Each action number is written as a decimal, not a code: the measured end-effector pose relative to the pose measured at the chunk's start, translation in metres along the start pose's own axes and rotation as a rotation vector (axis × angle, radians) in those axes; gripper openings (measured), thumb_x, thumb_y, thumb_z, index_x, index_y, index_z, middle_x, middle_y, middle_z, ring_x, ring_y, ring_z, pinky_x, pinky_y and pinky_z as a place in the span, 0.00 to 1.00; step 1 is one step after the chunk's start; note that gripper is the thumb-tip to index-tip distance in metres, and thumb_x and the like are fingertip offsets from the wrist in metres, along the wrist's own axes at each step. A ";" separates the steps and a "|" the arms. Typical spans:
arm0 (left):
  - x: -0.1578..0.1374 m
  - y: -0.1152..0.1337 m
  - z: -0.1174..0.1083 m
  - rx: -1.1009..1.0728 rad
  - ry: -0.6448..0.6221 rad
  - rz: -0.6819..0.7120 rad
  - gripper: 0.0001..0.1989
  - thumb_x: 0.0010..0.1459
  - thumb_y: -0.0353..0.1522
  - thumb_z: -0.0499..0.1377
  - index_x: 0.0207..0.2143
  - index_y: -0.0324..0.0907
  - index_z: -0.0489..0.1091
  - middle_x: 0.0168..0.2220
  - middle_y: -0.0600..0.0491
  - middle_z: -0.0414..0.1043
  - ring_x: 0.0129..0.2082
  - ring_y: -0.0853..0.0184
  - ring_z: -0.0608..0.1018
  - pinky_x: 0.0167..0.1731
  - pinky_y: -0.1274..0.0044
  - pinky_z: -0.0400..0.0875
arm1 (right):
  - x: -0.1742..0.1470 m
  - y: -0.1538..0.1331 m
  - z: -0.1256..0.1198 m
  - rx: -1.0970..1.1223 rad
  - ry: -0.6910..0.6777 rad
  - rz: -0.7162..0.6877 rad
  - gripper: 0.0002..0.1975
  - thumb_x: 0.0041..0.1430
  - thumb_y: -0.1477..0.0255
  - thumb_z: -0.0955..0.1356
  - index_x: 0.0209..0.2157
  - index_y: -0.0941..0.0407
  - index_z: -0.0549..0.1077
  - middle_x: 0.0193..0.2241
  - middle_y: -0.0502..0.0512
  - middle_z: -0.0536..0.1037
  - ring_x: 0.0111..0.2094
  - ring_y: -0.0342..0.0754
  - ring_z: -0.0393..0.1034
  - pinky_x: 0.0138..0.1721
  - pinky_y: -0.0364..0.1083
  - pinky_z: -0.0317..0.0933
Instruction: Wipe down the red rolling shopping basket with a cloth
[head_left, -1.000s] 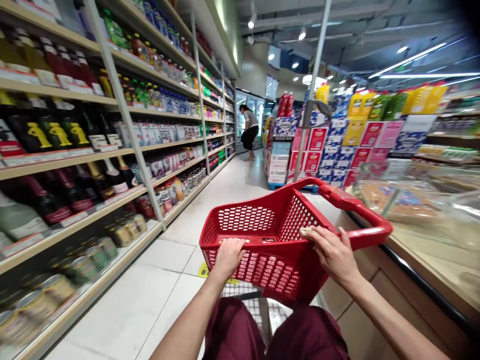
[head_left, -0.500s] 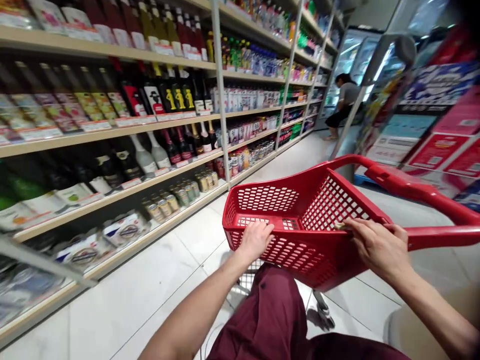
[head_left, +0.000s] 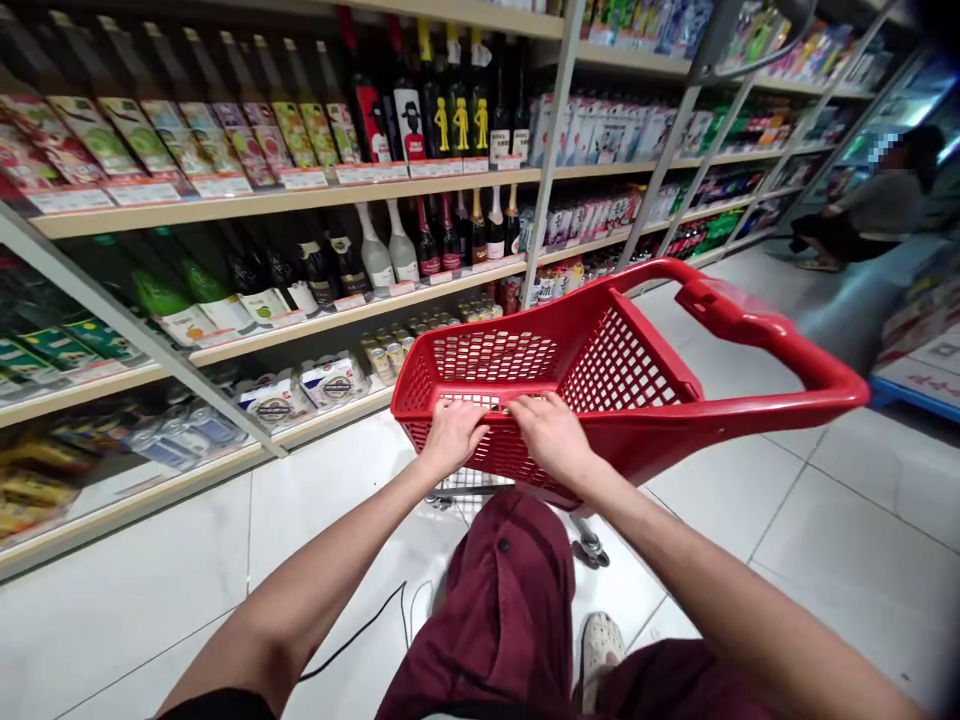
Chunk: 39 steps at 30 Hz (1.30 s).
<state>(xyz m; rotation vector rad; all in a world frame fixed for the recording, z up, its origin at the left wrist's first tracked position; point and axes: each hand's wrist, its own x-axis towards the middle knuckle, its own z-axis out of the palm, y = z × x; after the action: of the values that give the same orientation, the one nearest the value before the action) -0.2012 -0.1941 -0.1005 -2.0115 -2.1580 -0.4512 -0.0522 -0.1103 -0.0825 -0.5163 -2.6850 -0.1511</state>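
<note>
A red plastic shopping cart stands side-on in front of me, its basket perforated and its looped handle to the right. My left hand grips the near rim close to the front corner, fingers curled over the edge. Just to its right, my right hand is closed over the same rim, with its fingertips inside the basket. A small gap separates the two hands. Through the mesh the basket floor shows no goods.
Shelves with bottles and cans run along the left and back. A person crouches farther down the aisle. A blue pallet with boxes lies at right. A thin black cable trails on the white tiled floor.
My right hand has slid along the rim from near the handle to beside my left hand. The view has turned right, and the cart appears farther left and turned slightly.
</note>
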 end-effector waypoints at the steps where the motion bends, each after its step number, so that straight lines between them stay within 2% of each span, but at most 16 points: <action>1: -0.004 -0.007 -0.003 0.007 0.001 -0.020 0.11 0.57 0.35 0.49 0.41 0.43 0.64 0.38 0.51 0.71 0.41 0.64 0.68 0.43 0.68 0.53 | 0.008 -0.008 0.004 0.002 0.019 -0.043 0.17 0.58 0.79 0.57 0.48 0.60 0.67 0.47 0.60 0.70 0.48 0.51 0.63 0.52 0.51 0.48; 3: -0.012 -0.019 -0.009 0.020 -0.001 -0.053 0.11 0.57 0.35 0.49 0.41 0.43 0.64 0.37 0.52 0.71 0.40 0.65 0.68 0.43 0.69 0.54 | 0.015 -0.013 0.009 -0.008 0.062 -0.137 0.19 0.57 0.80 0.57 0.49 0.60 0.66 0.50 0.60 0.68 0.52 0.50 0.59 0.55 0.52 0.46; 6: -0.027 -0.034 -0.016 0.033 -0.001 -0.103 0.10 0.57 0.35 0.49 0.40 0.44 0.65 0.37 0.52 0.71 0.39 0.65 0.69 0.43 0.69 0.55 | 0.003 0.010 0.005 -0.051 0.112 -0.223 0.21 0.56 0.81 0.57 0.51 0.58 0.64 0.51 0.58 0.67 0.53 0.49 0.58 0.56 0.52 0.44; 8: -0.037 -0.041 -0.018 0.037 0.025 -0.150 0.10 0.57 0.35 0.49 0.39 0.44 0.65 0.37 0.52 0.71 0.39 0.65 0.69 0.44 0.68 0.55 | -0.009 0.033 -0.002 -0.083 0.166 -0.188 0.22 0.56 0.82 0.56 0.51 0.57 0.64 0.52 0.58 0.66 0.54 0.49 0.57 0.57 0.54 0.42; 10: -0.046 -0.046 -0.019 0.037 0.065 -0.195 0.10 0.57 0.34 0.49 0.40 0.45 0.65 0.38 0.53 0.71 0.40 0.65 0.69 0.48 0.66 0.52 | -0.012 0.040 -0.002 -0.088 0.245 -0.116 0.22 0.56 0.82 0.56 0.50 0.57 0.65 0.52 0.58 0.65 0.55 0.50 0.56 0.57 0.55 0.41; 13: -0.057 -0.052 -0.023 0.029 0.109 -0.238 0.10 0.57 0.33 0.48 0.40 0.45 0.64 0.39 0.52 0.71 0.42 0.65 0.68 0.50 0.64 0.49 | 0.011 0.007 0.013 -0.005 0.273 -0.120 0.21 0.56 0.84 0.55 0.48 0.58 0.67 0.50 0.59 0.68 0.54 0.49 0.57 0.55 0.54 0.45; 17: -0.069 -0.062 -0.035 0.026 0.099 -0.279 0.10 0.56 0.34 0.48 0.40 0.44 0.64 0.39 0.53 0.71 0.42 0.65 0.68 0.50 0.63 0.50 | 0.054 -0.055 0.032 0.052 0.194 -0.273 0.18 0.57 0.80 0.58 0.48 0.59 0.67 0.49 0.59 0.69 0.51 0.49 0.60 0.55 0.53 0.47; 20: -0.085 -0.069 -0.046 0.036 0.085 -0.318 0.10 0.57 0.34 0.47 0.39 0.45 0.64 0.38 0.54 0.71 0.41 0.66 0.68 0.52 0.62 0.48 | 0.058 -0.052 0.028 0.039 0.229 -0.365 0.18 0.57 0.80 0.58 0.48 0.58 0.66 0.48 0.58 0.69 0.50 0.48 0.62 0.56 0.53 0.44; 23: -0.107 -0.073 -0.055 0.070 0.104 -0.404 0.11 0.56 0.30 0.45 0.36 0.45 0.65 0.35 0.55 0.71 0.39 0.68 0.69 0.52 0.62 0.49 | 0.048 -0.029 0.025 0.032 0.346 -0.395 0.18 0.56 0.80 0.58 0.48 0.58 0.67 0.48 0.58 0.70 0.50 0.48 0.62 0.57 0.53 0.41; 25: -0.120 -0.075 -0.061 0.087 0.117 -0.464 0.11 0.54 0.28 0.46 0.35 0.45 0.65 0.35 0.56 0.71 0.39 0.68 0.69 0.52 0.63 0.50 | 0.047 -0.028 0.032 0.038 0.422 -0.394 0.19 0.55 0.80 0.59 0.48 0.59 0.67 0.49 0.59 0.69 0.51 0.49 0.61 0.58 0.54 0.40; 27: -0.129 -0.078 -0.068 0.101 0.119 -0.510 0.11 0.53 0.27 0.46 0.34 0.44 0.66 0.34 0.55 0.71 0.39 0.68 0.69 0.51 0.64 0.53 | 0.053 -0.051 0.041 0.054 0.455 -0.384 0.19 0.54 0.80 0.59 0.48 0.59 0.67 0.48 0.60 0.69 0.51 0.50 0.61 0.58 0.54 0.40; 31: -0.141 -0.085 -0.084 0.123 0.093 -0.577 0.11 0.54 0.27 0.46 0.32 0.44 0.67 0.33 0.56 0.71 0.39 0.69 0.70 0.51 0.65 0.54 | 0.077 -0.123 0.046 0.098 0.398 -0.404 0.18 0.55 0.80 0.59 0.46 0.59 0.69 0.47 0.60 0.71 0.49 0.49 0.63 0.56 0.52 0.46; 33: -0.146 -0.090 -0.090 0.127 0.079 -0.609 0.11 0.54 0.28 0.46 0.34 0.45 0.67 0.35 0.56 0.71 0.42 0.68 0.69 0.53 0.62 0.51 | 0.085 -0.136 0.040 0.095 0.384 -0.456 0.17 0.56 0.80 0.59 0.46 0.60 0.69 0.47 0.59 0.71 0.49 0.49 0.63 0.55 0.52 0.48; 36: -0.158 -0.098 -0.095 0.136 0.074 -0.682 0.12 0.55 0.29 0.46 0.38 0.48 0.66 0.44 0.54 0.69 0.49 0.63 0.64 0.54 0.53 0.41 | 0.081 -0.113 0.026 0.059 0.404 -0.517 0.18 0.56 0.81 0.58 0.47 0.59 0.68 0.47 0.58 0.71 0.50 0.49 0.63 0.56 0.54 0.46; 39: -0.170 -0.100 -0.096 0.167 0.061 -0.826 0.14 0.56 0.29 0.45 0.41 0.48 0.66 0.51 0.53 0.64 0.55 0.59 0.58 0.52 0.48 0.40 | 0.067 -0.080 0.013 0.033 0.444 -0.442 0.19 0.57 0.80 0.57 0.49 0.58 0.66 0.50 0.58 0.68 0.53 0.49 0.59 0.57 0.56 0.40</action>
<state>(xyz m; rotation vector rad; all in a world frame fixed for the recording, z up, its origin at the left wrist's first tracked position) -0.2945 -0.3912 -0.0745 -0.9332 -2.7901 -0.3878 -0.1447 -0.1598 -0.0698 0.1221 -2.3139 -0.3044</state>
